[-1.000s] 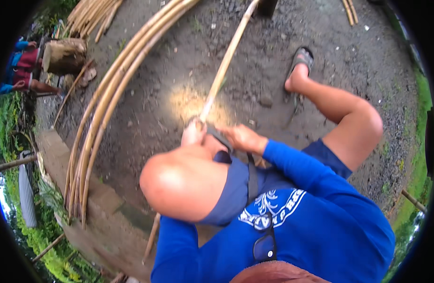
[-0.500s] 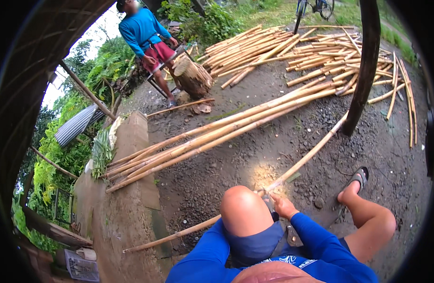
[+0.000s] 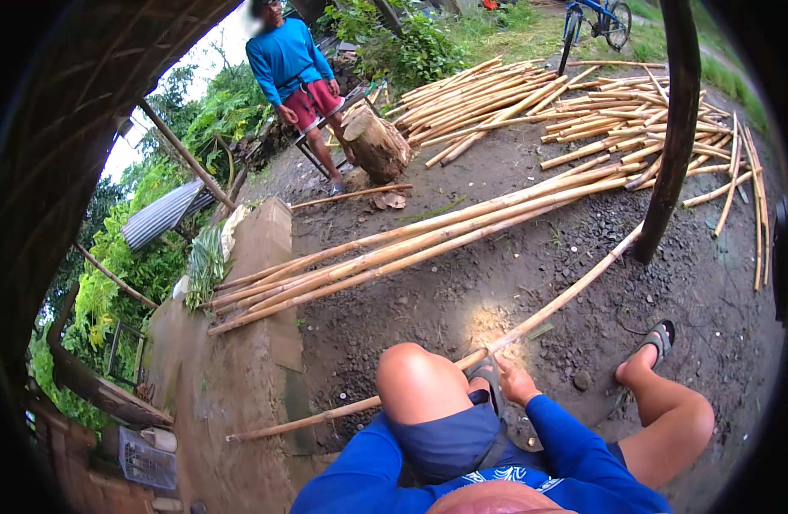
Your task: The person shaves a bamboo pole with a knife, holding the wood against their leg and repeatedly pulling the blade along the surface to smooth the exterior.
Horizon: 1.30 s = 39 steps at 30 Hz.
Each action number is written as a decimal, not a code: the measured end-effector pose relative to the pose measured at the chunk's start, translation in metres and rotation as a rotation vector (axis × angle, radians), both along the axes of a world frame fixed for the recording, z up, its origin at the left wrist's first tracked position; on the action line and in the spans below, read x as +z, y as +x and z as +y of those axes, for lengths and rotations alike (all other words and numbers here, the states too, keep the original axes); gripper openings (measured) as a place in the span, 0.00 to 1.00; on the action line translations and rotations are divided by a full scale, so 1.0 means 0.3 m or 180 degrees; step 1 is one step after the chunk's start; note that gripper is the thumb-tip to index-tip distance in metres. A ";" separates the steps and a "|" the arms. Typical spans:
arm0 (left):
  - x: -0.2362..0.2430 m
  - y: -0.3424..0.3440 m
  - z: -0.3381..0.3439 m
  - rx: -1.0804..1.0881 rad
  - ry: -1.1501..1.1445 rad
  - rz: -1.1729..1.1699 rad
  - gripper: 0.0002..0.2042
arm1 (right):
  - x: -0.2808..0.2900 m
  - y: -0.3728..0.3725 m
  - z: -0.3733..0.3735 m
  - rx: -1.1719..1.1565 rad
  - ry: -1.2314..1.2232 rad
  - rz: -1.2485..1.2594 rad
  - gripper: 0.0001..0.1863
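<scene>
A long thin bamboo pole [image 3: 565,295] runs from the dark post at the right down across my lap to the concrete ledge. My right hand [image 3: 518,383] is closed beside the pole, next to my raised left knee [image 3: 420,381], gripping a dark blade tool [image 3: 488,377] that rests against the pole. Pale shavings lie on the dirt just beyond it. My left hand is hidden behind the knee; only its blue sleeve [image 3: 368,463] shows.
A bundle of long bamboo poles [image 3: 411,248] leans on a concrete ledge [image 3: 240,377] at my left. A dark post [image 3: 672,128] stands at right. Farther off are piled bamboo [image 3: 582,103], a stump [image 3: 377,141], a bicycle [image 3: 599,21] and another person [image 3: 287,60] in blue.
The view has lifted from straight down at the hands to looking out over the yard. My left hand has gone out of sight behind the knee; the right stays at the pole.
</scene>
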<state>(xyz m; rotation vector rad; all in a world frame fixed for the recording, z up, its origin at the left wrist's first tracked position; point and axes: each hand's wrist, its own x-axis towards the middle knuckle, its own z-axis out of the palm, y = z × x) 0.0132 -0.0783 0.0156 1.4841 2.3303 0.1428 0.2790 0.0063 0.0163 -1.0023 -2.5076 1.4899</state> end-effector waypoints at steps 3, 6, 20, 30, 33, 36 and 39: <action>-0.024 0.000 -0.103 0.0194 0.0129 0.0265 0.17 | -0.148 0.018 -0.007 0.0140 0.1232 0.0964 0.32; -0.043 -0.049 -0.186 0.0475 0.0362 0.0956 0.16 | -0.196 -0.022 0.073 0.0243 0.0939 0.1207 0.31; -0.118 0.114 -0.741 0.4886 0.2812 -0.4600 0.25 | -0.268 0.038 0.152 0.0012 -0.0909 0.0440 0.22; -0.029 -0.353 -0.458 0.3670 0.4339 -0.5758 0.15 | 0.106 -0.163 0.198 0.0053 0.1314 0.0869 0.30; 0.106 -0.637 -0.457 0.3394 0.4669 -0.5018 0.14 | 0.344 -0.342 0.253 0.0351 0.0258 -0.0027 0.32; 0.196 -0.927 -0.386 0.3191 0.4670 -0.4793 0.17 | 0.431 -0.471 0.371 -0.0087 0.0546 0.1053 0.32; 0.144 -1.158 -0.330 0.3573 0.4556 -0.4641 0.17 | 0.451 -0.453 0.644 -0.0947 0.1096 0.2137 0.34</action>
